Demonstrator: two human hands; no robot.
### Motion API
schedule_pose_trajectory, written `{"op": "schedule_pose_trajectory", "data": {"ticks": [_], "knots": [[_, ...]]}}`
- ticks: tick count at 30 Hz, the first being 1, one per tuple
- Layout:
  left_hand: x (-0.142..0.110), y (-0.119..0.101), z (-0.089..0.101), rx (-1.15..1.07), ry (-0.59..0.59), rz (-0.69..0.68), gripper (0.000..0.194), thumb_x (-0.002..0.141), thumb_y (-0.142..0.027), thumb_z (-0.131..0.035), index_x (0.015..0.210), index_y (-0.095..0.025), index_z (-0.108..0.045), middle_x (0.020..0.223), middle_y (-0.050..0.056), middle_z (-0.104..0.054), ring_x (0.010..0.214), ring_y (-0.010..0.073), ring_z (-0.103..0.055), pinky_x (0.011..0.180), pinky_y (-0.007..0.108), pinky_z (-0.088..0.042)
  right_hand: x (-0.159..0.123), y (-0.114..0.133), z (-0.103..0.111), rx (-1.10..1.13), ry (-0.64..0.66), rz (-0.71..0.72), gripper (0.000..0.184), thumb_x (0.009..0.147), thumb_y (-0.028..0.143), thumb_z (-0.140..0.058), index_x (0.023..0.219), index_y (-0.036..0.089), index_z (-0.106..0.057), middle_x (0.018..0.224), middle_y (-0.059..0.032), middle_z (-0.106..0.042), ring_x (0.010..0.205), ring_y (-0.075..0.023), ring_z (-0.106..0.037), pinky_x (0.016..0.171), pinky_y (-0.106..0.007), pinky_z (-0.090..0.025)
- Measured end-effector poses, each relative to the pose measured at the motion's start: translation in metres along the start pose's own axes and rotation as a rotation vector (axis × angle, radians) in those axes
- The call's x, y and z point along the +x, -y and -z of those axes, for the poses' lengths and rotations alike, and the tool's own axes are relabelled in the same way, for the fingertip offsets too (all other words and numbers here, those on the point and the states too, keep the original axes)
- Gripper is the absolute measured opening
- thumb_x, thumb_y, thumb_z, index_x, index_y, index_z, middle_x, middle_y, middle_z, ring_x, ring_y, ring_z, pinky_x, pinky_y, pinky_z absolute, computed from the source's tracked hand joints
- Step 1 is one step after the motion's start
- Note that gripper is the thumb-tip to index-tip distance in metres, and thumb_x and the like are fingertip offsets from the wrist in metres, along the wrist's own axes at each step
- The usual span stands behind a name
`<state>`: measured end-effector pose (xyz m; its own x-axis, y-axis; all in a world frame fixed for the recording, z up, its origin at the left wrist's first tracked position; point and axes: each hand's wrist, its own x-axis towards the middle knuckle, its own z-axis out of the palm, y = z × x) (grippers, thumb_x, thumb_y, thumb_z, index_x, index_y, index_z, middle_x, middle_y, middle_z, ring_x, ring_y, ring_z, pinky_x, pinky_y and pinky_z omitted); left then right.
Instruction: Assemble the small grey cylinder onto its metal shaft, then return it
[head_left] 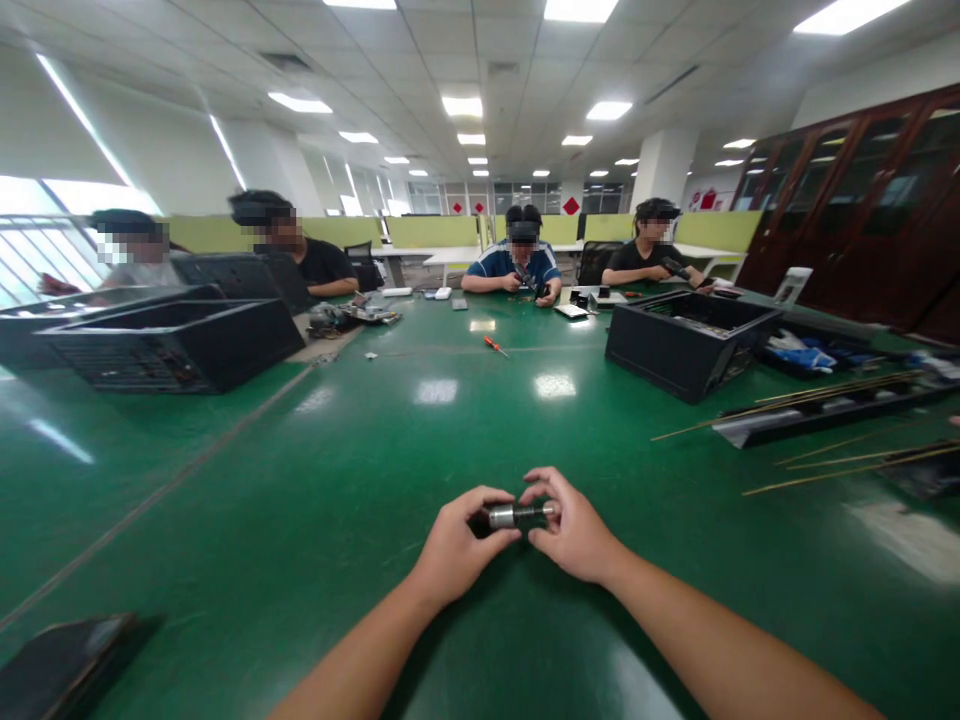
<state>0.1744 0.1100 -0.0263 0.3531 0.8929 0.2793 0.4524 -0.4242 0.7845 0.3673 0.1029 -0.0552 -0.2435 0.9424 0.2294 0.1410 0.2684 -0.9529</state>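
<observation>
Low over the table's near middle is a short metal cylinder [517, 516], lying sideways between my two hands. Its left section is shiny silver; the middle is dark, and a small pale tip shows at the right. My left hand [463, 545] is closed around the silver end, thumb below and fingers above, with the far left end hidden in the palm. At the other end, my right hand [574, 530] curls its fingers around the pale tip, its thumb near the underside. Exactly what kind of part this is cannot be made out.
The green table [360, 480] bears black computer cases at left [180, 345] and right [686, 340]. An orange screwdriver [492, 345] lies ahead. Thin brass-coloured rods [825, 398] stick out at right. A dark flat object [64, 665] lies near left. Several people sit opposite.
</observation>
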Motion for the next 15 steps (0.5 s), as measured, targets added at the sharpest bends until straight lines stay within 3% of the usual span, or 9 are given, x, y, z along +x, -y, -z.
{"op": "schedule_pose_trajectory", "data": {"ticks": [6,15], "knots": [[-0.0004,0.0011,0.0012,-0.044,0.031,-0.146,0.025,0.075,-0.019,-0.072,0.100,-0.022,-0.068,0.099,0.004,-0.071,0.093,0.0184,-0.065,0.086,0.031,-0.049,-0.0008,-0.0008,-0.0043,-0.107,-0.009,-0.012,0.049,0.068,0.006,-0.059,0.113,0.024,-0.052,0.099,-0.0023,-0.063,0.069,-0.0119,-0.061,0.061,-0.022,-0.045],[-0.0010,-0.0007,0.0014,-0.005,-0.007,-0.134,0.024,0.076,-0.022,-0.072,0.100,-0.022,-0.068,0.095,0.004,-0.071,0.089,0.0184,-0.066,0.082,0.031,-0.050,-0.0027,0.0088,-0.0024,-0.141,-0.008,-0.010,0.024,0.074,0.014,-0.062,0.097,0.020,-0.060,0.083,0.0005,-0.063,0.067,-0.0126,-0.058,0.060,-0.022,-0.043]]}}
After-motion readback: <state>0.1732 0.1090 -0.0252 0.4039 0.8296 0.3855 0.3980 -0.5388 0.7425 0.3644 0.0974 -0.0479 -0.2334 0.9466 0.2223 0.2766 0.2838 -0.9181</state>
